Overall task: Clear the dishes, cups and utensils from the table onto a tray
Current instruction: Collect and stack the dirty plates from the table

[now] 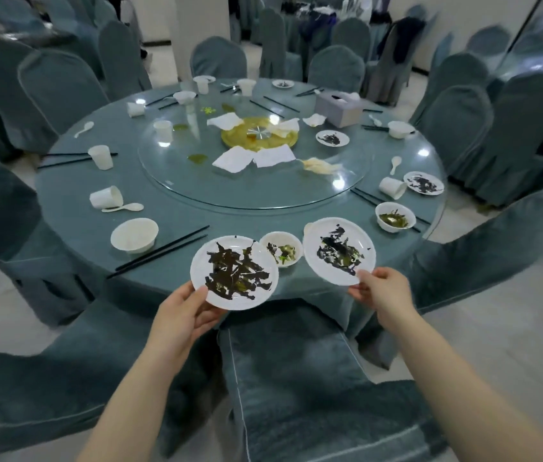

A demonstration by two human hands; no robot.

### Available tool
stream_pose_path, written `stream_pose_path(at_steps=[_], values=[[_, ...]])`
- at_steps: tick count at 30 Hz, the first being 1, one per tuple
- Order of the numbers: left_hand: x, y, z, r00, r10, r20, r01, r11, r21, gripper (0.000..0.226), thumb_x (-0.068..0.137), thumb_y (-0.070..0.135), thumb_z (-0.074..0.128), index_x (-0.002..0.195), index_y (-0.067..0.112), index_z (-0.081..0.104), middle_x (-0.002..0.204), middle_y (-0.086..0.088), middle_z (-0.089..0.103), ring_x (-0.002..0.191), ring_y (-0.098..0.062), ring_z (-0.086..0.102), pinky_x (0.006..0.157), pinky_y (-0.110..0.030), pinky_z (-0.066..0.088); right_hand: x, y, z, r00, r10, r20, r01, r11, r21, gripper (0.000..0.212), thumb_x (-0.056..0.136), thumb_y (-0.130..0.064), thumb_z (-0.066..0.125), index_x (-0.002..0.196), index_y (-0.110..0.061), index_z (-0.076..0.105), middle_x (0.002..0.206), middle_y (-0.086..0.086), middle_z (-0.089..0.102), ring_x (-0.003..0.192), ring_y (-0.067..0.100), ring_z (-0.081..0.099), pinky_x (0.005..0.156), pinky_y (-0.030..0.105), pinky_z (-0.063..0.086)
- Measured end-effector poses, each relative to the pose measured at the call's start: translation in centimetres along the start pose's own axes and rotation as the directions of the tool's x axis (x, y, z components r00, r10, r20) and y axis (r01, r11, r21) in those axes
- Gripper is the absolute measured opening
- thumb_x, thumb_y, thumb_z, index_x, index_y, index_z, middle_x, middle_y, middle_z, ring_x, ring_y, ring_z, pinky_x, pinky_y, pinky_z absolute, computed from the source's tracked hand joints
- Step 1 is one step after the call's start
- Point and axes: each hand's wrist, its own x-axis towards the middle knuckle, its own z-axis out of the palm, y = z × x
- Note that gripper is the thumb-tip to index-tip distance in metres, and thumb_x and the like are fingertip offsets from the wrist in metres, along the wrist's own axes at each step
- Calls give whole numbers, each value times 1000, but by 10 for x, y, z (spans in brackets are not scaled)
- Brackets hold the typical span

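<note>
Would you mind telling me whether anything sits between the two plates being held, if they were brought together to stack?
Yes. A small bowl with green scraps sits on the table between the left hand's plate and the right hand's plate.

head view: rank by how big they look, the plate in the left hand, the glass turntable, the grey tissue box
1. glass turntable
2. plate in the left hand, though nearness to the camera enlarges it
3. grey tissue box, far off, so its true size against the plate is unsure

Five stained plates [234,272]; five bowls [134,235]; seven cups [100,156]; four spoons [122,207]; one tissue box [338,108].
</note>
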Motion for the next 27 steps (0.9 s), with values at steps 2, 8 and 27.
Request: stream_pose_path(at_steps=[2,8,27], values=[[-18,-3,3,999,10,33,-11,1000,16,18,100,22,45,108,26,61,94,-1,75,83,-20,73,63,-23,56,-38,-8,-8,999,-45,30,45,999,4,16,89,-11,66,100,-3,57,69,14,72,61,26,72,49,24,55],[-60,-7,37,986,31,164,-37,999,35,20,100,22,45,108,20,64,94,-5,75,83,-22,73,66,-25,56,-120,-18,-34,987,-135,88,138,990,-20,12,89,-14,65,99,-11,60,67,13,72,54,21,67,47,23,52],[-82,-29,318,872,17,489,-59,996,70,27,100,30,44,111,19,66,88,-6,73,73,-18,68,60,-23,53,-48,-65,-247,972,-236,-10,236,971,36,20,90,-4,58,99,-16,72,85,4,75,61,11,69,51,22,52]])
